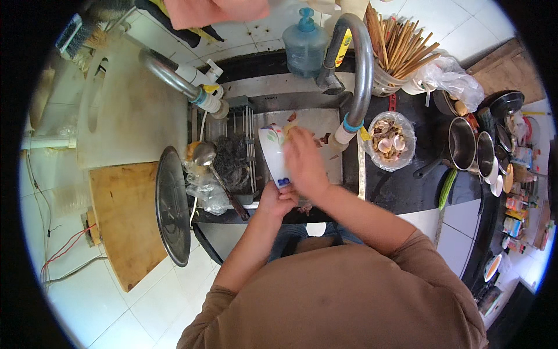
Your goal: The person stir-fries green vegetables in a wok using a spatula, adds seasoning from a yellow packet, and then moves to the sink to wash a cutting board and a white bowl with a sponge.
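Observation:
A white bowl with a painted floral pattern (274, 157) is tilted on its side over the metal sink (261, 98). My left hand (279, 200) grips its near rim from below. My right hand (305, 163), blurred, is at the bowl's open side with bent fingers; something yellowish shows at its fingertips, too unclear to name. Reddish-brown scraps (324, 138) lie on the sink floor right of the bowl. Left of the bowl, a rack in the sink holds a dark wire-like scouring mass (231, 161), with a metal ladle (205, 154) lying across its edge.
Two curved faucets (365, 65) (170, 76) reach over the sink. A plastic-lined bowl of shells and scraps (390, 141) stands on the right counter, near a green gourd (447, 188) and saucepans (462, 143). A dark round lid or pan (173, 207) and a wooden board (126, 218) stand left.

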`<state>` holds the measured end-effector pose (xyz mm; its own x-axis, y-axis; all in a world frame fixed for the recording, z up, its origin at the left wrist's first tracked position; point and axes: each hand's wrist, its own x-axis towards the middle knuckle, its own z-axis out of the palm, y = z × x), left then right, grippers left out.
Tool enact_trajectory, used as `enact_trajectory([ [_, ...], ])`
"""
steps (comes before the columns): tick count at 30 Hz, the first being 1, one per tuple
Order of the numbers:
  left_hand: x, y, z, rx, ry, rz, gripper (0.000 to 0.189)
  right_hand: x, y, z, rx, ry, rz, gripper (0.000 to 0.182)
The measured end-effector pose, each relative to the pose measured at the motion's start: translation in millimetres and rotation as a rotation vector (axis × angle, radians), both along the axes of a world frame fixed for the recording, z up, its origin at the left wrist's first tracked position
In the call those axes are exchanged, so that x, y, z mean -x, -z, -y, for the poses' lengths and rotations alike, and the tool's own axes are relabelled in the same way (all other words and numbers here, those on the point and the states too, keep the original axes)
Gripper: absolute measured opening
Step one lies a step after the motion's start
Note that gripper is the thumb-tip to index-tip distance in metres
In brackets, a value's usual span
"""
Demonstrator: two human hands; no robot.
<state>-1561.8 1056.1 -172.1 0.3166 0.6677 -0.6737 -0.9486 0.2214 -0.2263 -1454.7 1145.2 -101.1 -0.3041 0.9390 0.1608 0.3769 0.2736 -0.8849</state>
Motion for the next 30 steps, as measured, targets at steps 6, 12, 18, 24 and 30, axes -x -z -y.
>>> enact_trajectory([
  [6,-5,-10,-3,-0.003,0.145,-0.005,0.03,3,-11,-10,-0.357,-0.284,0.173,0.042],
  [12,6,-29,-2,-0.123,0.441,-0.471,0.021,-1,-7,-67,0.808,-0.37,0.032,0.042],
  [18,-7,-19,-1,0.073,0.14,-0.422,0.012,3,-11,11,-0.384,-0.047,0.151,0.039],
  [24,26,-6,6,-0.195,0.45,-0.317,0.032,4,4,-58,1.082,-0.166,-0.328,0.042],
  [30,-26,-57,-23,0.164,-0.048,-0.522,0.021,12,-6,26,-0.341,-0.043,0.113,0.048],
])
